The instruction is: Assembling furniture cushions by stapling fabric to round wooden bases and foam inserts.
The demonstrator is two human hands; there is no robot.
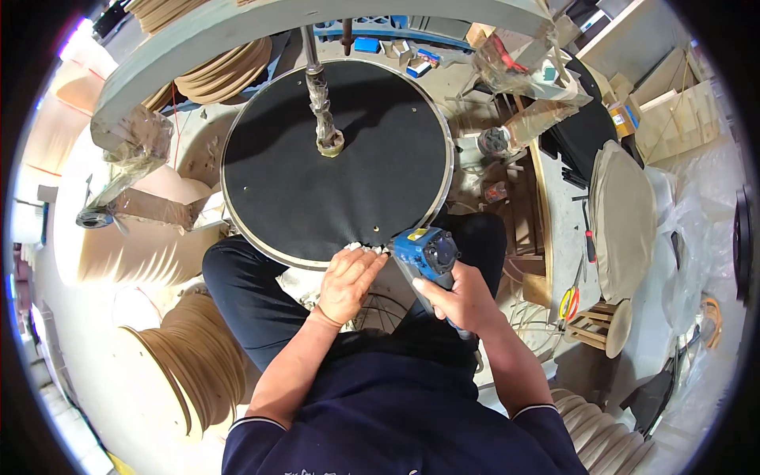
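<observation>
A large round disc [340,182] with a black covering and a pale rim sits in front of me, over my knees. My left hand [347,285] is at its near edge, fingers closed together and pressing on a gathered strip of whitish fabric [366,248]. My right hand [463,301] grips a blue staple gun [425,252] by its handle. The gun's nose meets the disc's near edge, just right of my left fingertips; the exact contact point is hidden. A metal rod [318,95] wrapped in clear film comes down onto the middle of the disc.
A curved grey frame [237,36] arches over the far side. Stacked wooden discs [226,71] lie far left, with a roll of tan cord-like material [190,364] near left. On the right bench are yellow-handled scissors [568,302], a red-handled screwdriver [590,241] and beige round covers [621,226].
</observation>
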